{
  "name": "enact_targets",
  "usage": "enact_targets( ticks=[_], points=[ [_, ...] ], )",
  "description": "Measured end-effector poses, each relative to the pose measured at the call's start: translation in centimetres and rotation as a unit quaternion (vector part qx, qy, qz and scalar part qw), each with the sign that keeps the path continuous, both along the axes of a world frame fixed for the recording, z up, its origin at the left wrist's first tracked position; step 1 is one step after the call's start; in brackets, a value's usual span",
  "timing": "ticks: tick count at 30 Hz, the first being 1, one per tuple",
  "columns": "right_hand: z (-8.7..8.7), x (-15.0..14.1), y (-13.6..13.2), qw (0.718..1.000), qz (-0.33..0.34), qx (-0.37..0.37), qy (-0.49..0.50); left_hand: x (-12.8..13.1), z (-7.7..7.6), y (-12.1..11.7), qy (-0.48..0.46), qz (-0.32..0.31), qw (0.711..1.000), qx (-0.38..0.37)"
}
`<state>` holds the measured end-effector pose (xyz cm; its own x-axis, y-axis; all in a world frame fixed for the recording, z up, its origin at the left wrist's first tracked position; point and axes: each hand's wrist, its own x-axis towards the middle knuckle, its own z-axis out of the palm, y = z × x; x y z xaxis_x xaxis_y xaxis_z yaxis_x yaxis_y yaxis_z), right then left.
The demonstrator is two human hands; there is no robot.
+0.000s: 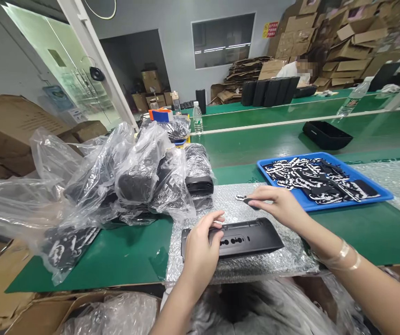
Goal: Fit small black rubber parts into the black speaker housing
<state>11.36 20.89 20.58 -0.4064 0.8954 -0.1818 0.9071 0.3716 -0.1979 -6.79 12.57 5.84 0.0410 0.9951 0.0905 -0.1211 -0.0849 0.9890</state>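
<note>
A long black plastic housing (252,237) with a row of round holes and slots lies on bubble wrap in front of me. My left hand (203,242) is closed over its left end, thumb and curled fingers against it. Above the housing's far edge, my right hand (278,202) pinches a small black piece with a white patterned edge (244,198) between thumb and fingers, apart from the housing. Many similar black-and-white pieces (301,174) lie heaped in a blue tray (370,201) to the right.
Black housings in clear plastic bags (137,181) are piled at the left on the green table (130,251). A water bottle (198,118) stands behind them. Beyond the tray sits an open black shell (327,135). Across the bench, a person (290,70) sits near upright black units (269,91).
</note>
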Motion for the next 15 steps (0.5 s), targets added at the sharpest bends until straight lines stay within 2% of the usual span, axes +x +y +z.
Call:
enact_targets(
  ticks=[3,5,7,10,12,15],
  points=[
    [1.1,-3.8,-2.8,0.994,-0.075,-0.021,0.083,-1.1,0.3,0.2,-0.138,-0.047,0.986,-0.083],
    [0.4,-5.8,-4.7,0.970,-0.148,-0.090,0.172,-1.5,0.6,-0.1,-0.191,-0.049,0.975,-0.102],
    [-0.8,-7.1,-6.3,0.940,-0.195,-0.139,0.244,-1.8,0.8,-0.5,-0.200,-0.044,0.973,-0.103],
    [-2.2,-8.0,-7.9,0.914,-0.197,-0.157,0.318,-1.8,0.7,-1.5,-0.219,-0.032,0.969,-0.108],
    [-2.3,-8.0,-8.4,0.903,-0.184,-0.176,0.345,-1.8,0.4,-2.0,-0.245,-0.023,0.963,-0.111],
    [-2.0,-7.9,-8.6,0.903,-0.171,-0.220,0.326,-1.9,-0.2,-2.4,-0.234,-0.010,0.971,-0.044]
  ],
)
